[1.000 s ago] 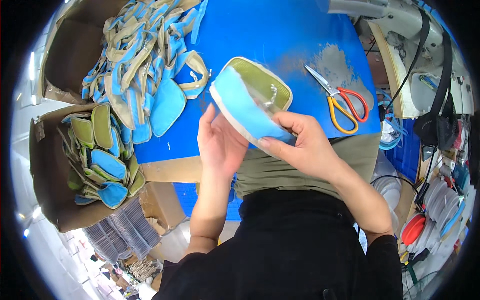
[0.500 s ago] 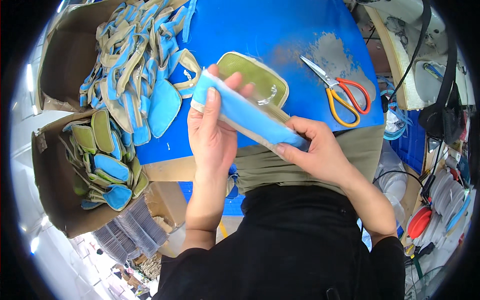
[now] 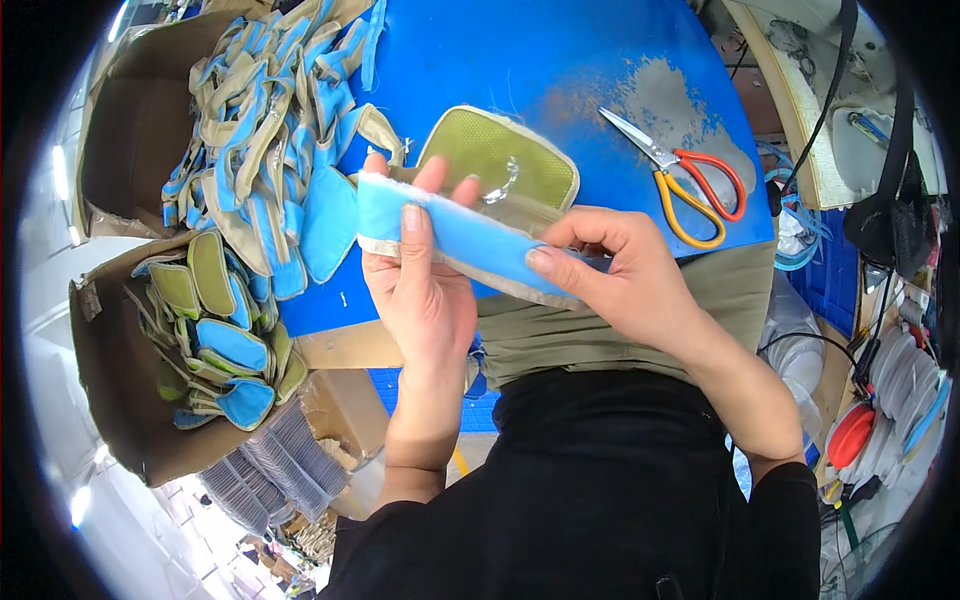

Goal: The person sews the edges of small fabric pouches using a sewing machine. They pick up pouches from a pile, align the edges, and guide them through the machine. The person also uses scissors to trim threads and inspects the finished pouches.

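Between my hands I hold a blue fabric strip (image 3: 470, 235) with beige edging, above the near edge of the table. My left hand (image 3: 425, 290) grips its left end, thumb on the blue face and fingers behind. My right hand (image 3: 625, 270) pinches the other end between thumb and fingers. Just beyond the strip lies a green mesh fabric pad (image 3: 510, 150) with pale edging; a beige band joins its near side, and whether that band runs into my strip is partly hidden by my hands. Scissors (image 3: 680, 180) with one red and one orange handle lie to the right.
A tangled heap of blue and beige straps (image 3: 260, 140) covers the table's left side. Below it stands a cardboard box (image 3: 120, 400) holding several green and blue pads (image 3: 235, 345). A machine bed (image 3: 800, 150) and spools of thread (image 3: 890, 400) are at the right.
My hands and the strip have shifted slightly left and down, and the blue face now lies flatter toward me. More of the green pad shows. The scissors lie still.
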### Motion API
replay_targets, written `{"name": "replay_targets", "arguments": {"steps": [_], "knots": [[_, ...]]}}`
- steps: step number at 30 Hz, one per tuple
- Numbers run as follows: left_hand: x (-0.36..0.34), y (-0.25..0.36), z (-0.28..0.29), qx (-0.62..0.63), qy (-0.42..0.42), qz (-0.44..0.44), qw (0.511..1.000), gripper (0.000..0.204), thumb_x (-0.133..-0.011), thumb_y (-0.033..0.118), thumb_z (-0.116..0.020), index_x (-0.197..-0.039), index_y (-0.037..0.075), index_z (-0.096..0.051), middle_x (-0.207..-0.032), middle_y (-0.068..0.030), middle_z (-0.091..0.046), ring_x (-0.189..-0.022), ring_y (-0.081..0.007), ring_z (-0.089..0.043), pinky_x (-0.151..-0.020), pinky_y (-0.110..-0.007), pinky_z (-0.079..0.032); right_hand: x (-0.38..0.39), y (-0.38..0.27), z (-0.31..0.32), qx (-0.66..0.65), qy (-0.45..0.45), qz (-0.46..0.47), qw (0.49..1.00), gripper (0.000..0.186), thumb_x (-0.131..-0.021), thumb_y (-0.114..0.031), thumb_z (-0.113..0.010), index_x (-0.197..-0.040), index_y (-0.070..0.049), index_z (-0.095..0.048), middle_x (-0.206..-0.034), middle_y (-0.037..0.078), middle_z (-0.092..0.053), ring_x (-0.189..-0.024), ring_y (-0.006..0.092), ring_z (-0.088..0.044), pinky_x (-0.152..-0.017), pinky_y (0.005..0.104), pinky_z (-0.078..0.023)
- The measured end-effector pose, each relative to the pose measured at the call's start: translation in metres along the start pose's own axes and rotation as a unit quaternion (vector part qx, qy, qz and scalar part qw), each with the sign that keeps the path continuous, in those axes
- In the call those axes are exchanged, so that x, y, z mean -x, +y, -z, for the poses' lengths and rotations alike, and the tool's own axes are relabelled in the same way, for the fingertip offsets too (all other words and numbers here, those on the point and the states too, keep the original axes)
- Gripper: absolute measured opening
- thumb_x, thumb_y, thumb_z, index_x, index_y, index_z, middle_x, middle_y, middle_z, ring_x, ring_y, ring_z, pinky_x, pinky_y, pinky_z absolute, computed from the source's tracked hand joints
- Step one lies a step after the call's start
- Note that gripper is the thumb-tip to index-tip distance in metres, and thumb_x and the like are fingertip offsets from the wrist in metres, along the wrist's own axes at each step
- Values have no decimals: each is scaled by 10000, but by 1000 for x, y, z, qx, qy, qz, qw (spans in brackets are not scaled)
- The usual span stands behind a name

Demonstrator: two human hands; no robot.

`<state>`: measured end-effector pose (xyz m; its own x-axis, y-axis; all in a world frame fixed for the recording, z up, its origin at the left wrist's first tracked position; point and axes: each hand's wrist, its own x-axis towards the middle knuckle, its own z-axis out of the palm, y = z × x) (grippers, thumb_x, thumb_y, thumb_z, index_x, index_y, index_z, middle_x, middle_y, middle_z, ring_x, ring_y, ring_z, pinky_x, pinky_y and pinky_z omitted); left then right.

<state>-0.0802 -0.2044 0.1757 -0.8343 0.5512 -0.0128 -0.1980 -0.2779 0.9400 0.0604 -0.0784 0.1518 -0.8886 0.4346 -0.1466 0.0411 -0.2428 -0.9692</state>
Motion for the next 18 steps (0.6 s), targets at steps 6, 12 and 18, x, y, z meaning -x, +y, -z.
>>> {"name": "replay_targets", "arguments": {"steps": [6,12,18], "knots": [[0,2,5,-8,23,-10,1000,632,-1058,154,-598,-1603,74,-289,-1350,-206,-648,-1151,-339,-692,-1018,-443,-539,-2,-5,-4,33,16,-1,999,175,-932,-156,-761,-953,17,-752,-771,61,-705,-725,62,-600,-643,272,-484],[-5,29,49,-71,48,-44,995,483,-1076,248,-558,-1496,27,-468,-1277,-167,-685,-1137,-263,-685,-958,-402,-557,4,-16,-15,-160,-108,-81,978,206,-975,-165,-730,-979,41,-743,-820,23,-721,-783,29,-602,-683,255,-510],[-36,33,129,-515,-72,200,830,365,-1032,324,-653,-981,-31,-725,-761,-113,-756,-551,-130,-663,-481,-242,-474,-46,36,-13,123,-16,-49,991,210,-980,-219,-737,-996,-12,-765,-833,32,-731,-766,63,-610,-683,260,-500]]}}
